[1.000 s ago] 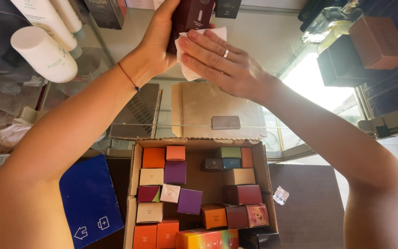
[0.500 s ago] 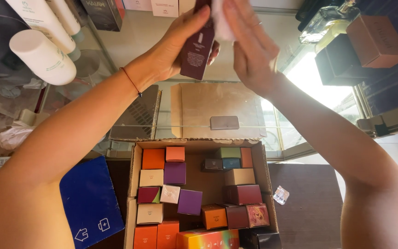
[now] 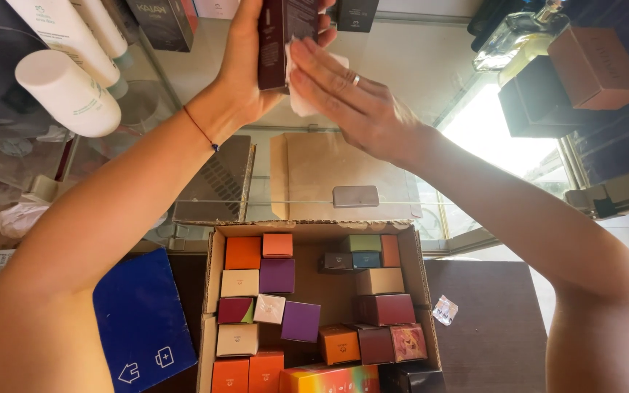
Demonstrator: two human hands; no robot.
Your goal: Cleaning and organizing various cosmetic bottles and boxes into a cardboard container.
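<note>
Above carton [image 3: 314,231]: left hand [image 3: 245,69] grips dark box [image 3: 285,36]; right hand [image 3: 351,102] presses white cloth [image 3: 300,102]

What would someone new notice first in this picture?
Up top, the left hand holds a dark maroon box while the right hand presses a white cloth against it. Below sits an open cardboard box packed with small colourful boxes.

Dark maroon carton [image 3: 279,40] in left hand [image 3: 245,69]; coloured small boxes [image 3: 301,321] in cardboard box [image 3: 211,291]
</note>
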